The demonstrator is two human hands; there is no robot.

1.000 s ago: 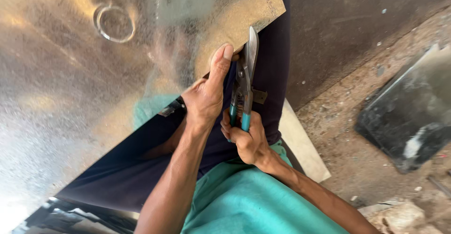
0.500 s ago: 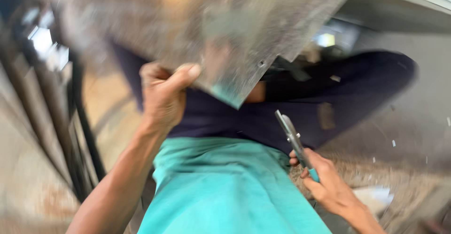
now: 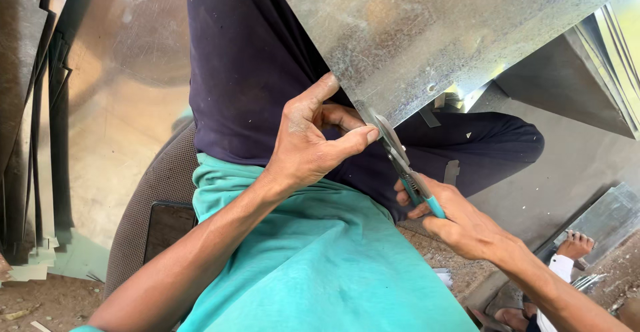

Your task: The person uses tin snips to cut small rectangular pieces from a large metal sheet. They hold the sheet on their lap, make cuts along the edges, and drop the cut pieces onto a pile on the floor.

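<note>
Teal-handled metal tin snips (image 3: 400, 162) bite a shiny galvanised steel sheet (image 3: 427, 32).
Right hand (image 3: 460, 222) clenches the handles at four o'clock; left hand (image 3: 310, 142) pinches the sheet's edge.

Snips (image 3: 393, 152) under sheet (image 3: 427, 32), between both hands (image 3: 313, 142).

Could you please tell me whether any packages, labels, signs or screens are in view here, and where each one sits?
None are in view. The left hand grips the edge of a bare galvanised metal sheet with no sticker or label, and the right hand works teal-handled tin snips at that edge. The stacked metal sheets at the left also show no labels.
</note>
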